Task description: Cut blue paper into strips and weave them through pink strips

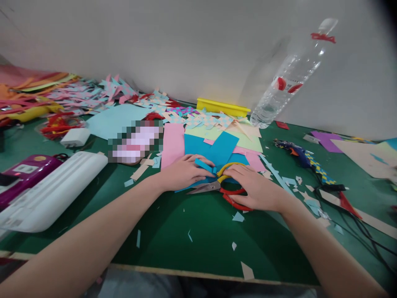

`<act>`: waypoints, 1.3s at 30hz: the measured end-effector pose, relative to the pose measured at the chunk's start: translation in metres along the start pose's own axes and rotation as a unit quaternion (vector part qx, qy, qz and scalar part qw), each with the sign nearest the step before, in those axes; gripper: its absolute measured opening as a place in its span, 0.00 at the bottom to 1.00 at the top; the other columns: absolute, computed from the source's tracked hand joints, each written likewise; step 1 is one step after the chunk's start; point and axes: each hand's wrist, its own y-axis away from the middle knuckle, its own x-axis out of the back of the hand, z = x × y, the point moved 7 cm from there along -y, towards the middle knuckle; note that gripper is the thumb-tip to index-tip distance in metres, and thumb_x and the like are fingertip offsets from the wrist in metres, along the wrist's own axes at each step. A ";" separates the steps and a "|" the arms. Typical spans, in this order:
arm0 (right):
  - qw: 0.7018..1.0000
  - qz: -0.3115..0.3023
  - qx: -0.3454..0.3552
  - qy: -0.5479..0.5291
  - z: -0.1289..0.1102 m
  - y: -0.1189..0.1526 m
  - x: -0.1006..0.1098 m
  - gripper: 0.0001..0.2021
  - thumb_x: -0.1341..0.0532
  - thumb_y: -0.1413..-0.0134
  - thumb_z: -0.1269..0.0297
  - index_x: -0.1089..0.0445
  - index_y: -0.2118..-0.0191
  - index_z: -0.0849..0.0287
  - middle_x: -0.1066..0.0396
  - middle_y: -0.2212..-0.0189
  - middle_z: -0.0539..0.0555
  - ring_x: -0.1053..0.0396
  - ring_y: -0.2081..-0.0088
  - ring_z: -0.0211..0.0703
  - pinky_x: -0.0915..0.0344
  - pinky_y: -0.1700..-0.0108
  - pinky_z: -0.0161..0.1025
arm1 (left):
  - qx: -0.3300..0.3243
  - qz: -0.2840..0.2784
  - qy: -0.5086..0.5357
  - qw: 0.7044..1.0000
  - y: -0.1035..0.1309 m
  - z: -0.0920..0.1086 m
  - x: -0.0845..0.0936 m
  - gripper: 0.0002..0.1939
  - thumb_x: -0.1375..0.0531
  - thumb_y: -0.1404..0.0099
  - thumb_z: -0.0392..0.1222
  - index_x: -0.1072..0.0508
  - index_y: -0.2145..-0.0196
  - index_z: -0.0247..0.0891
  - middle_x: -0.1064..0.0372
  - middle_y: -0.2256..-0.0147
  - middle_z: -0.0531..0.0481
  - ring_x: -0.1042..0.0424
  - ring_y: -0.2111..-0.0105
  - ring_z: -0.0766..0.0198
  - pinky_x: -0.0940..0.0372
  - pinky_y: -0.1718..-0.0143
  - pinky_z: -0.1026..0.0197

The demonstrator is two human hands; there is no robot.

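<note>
Head view: just beyond the blades of the scissors (213, 186), the left hand (182, 171) has its grip pinching a narrow blue strip (203, 165), apparently to steady it. The right hand's (256, 188) grip wraps the scissors' handles, perhaps to have them ready. Blue paper (225, 147) lies behind the scissors on the tabletop (173, 236), seemingly for easy reach.

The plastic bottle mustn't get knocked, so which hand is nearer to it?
Right. The plastic bottle stands beyond the right hand, which holds the scissors; the left hand, holding a blue paper strip, is farther away, off to the left.
</note>
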 end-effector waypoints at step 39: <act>1.000 -0.004 0.014 0.020 -0.019 -0.009 -0.009 0.21 0.42 0.45 0.55 0.36 0.48 0.60 0.33 0.52 0.61 0.35 0.51 0.54 0.37 0.49 0.53 | 0.002 0.044 0.041 0.998 0.001 -0.004 0.001 0.14 0.46 0.31 0.44 0.36 0.49 0.42 0.37 0.44 0.50 0.44 0.42 0.58 0.51 0.42 0.53</act>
